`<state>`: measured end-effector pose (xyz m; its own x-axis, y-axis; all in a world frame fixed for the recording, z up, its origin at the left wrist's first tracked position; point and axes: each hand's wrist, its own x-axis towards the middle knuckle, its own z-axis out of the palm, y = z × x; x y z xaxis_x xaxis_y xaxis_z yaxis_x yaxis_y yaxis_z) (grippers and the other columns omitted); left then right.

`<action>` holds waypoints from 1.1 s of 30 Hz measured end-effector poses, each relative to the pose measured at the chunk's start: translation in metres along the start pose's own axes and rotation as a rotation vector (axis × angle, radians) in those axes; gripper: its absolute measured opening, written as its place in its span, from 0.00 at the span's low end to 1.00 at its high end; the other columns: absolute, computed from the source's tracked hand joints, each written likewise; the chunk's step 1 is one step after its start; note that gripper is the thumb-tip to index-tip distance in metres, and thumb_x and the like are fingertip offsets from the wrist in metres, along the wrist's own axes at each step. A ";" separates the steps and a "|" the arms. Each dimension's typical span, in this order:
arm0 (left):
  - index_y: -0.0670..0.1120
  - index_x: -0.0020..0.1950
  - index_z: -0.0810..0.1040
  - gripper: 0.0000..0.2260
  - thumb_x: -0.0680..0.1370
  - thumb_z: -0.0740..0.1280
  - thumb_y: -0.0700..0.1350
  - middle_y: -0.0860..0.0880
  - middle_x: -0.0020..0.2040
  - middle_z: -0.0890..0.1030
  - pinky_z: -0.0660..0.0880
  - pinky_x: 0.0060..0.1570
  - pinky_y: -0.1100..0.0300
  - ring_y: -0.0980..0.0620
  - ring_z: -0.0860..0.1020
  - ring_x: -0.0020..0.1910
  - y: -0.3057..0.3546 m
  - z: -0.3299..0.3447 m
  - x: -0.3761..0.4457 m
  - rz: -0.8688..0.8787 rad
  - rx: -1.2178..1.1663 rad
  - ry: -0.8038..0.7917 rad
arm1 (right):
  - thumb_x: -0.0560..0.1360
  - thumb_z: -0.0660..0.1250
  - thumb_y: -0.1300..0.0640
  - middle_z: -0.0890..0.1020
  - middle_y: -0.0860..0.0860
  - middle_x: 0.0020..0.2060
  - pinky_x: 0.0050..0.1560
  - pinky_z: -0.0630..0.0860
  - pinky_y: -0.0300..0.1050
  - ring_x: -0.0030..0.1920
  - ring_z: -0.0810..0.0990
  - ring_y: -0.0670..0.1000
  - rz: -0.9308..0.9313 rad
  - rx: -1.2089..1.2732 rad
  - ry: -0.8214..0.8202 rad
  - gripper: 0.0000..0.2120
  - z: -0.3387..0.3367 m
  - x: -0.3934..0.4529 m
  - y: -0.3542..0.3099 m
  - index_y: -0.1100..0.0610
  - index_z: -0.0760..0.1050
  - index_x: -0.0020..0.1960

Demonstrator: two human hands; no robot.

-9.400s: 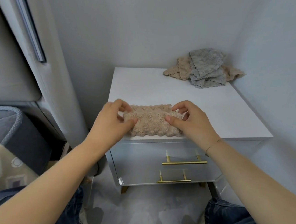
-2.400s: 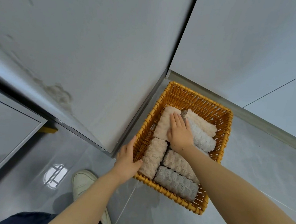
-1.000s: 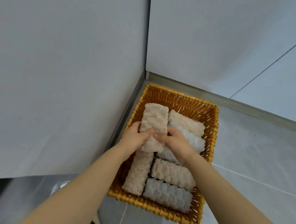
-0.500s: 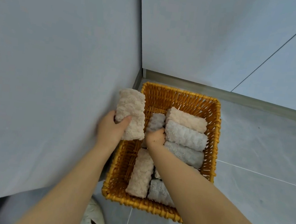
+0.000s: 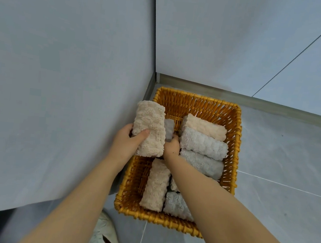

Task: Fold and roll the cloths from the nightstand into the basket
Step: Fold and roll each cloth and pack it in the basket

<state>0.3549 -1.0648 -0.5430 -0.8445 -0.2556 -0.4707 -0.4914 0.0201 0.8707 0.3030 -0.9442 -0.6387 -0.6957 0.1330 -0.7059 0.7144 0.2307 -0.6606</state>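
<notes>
- Down in the wicker basket (image 5: 235, 117), several rolled cloths already lie packed.
- Left hand (image 5: 127, 143) grips a beige roll (image 5: 149, 128), not yet placed.
- Right hand (image 5: 170, 147) holds a grey roll (image 5: 168, 129) inside.

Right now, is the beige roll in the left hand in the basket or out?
Out: the left hand grips the beige roll above the basket rim.

The basket (image 5: 197, 103) is sitting at frame centre in the wall corner, holding rolled cloths (image 5: 203, 141); 1 held roll (image 5: 149, 128) is hovering over its upper-left rim.
</notes>
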 end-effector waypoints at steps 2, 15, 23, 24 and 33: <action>0.44 0.65 0.74 0.18 0.76 0.69 0.47 0.49 0.57 0.81 0.78 0.47 0.62 0.53 0.80 0.53 -0.003 0.002 0.000 0.002 0.023 0.004 | 0.80 0.57 0.64 0.72 0.60 0.64 0.54 0.69 0.44 0.63 0.73 0.59 0.023 -0.030 0.012 0.19 -0.003 -0.001 0.000 0.63 0.62 0.70; 0.44 0.71 0.64 0.22 0.79 0.65 0.47 0.48 0.63 0.74 0.71 0.53 0.59 0.49 0.74 0.60 -0.002 0.051 0.039 0.106 0.444 -0.052 | 0.77 0.61 0.65 0.72 0.49 0.64 0.68 0.67 0.45 0.66 0.68 0.46 -0.726 -0.451 0.128 0.19 -0.119 -0.057 0.017 0.54 0.70 0.66; 0.44 0.77 0.52 0.26 0.81 0.58 0.41 0.38 0.69 0.68 0.70 0.60 0.51 0.41 0.73 0.61 -0.047 0.081 0.058 0.061 0.709 0.025 | 0.76 0.66 0.63 0.57 0.57 0.76 0.73 0.54 0.62 0.75 0.55 0.61 -0.839 -1.071 0.115 0.30 -0.142 0.003 0.035 0.47 0.62 0.74; 0.46 0.78 0.49 0.27 0.81 0.57 0.41 0.39 0.69 0.67 0.70 0.61 0.51 0.41 0.72 0.62 -0.051 0.084 0.060 0.057 0.702 0.027 | 0.71 0.68 0.68 0.60 0.58 0.75 0.71 0.54 0.63 0.74 0.58 0.62 -0.860 -1.072 0.154 0.33 -0.140 0.006 0.037 0.48 0.66 0.72; 0.54 0.78 0.47 0.27 0.83 0.56 0.44 0.47 0.73 0.65 0.63 0.71 0.51 0.47 0.66 0.70 -0.066 0.084 0.069 -0.137 0.376 -0.207 | 0.55 0.60 0.81 0.71 0.60 0.61 0.68 0.58 0.71 0.66 0.61 0.56 -0.750 -0.858 0.255 0.32 -0.113 0.010 0.060 0.53 0.67 0.52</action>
<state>0.3111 -1.0025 -0.6449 -0.7722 -0.0822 -0.6301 -0.6126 0.3595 0.7039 0.3302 -0.8199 -0.6568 -0.9864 -0.1458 -0.0761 -0.0992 0.8963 -0.4322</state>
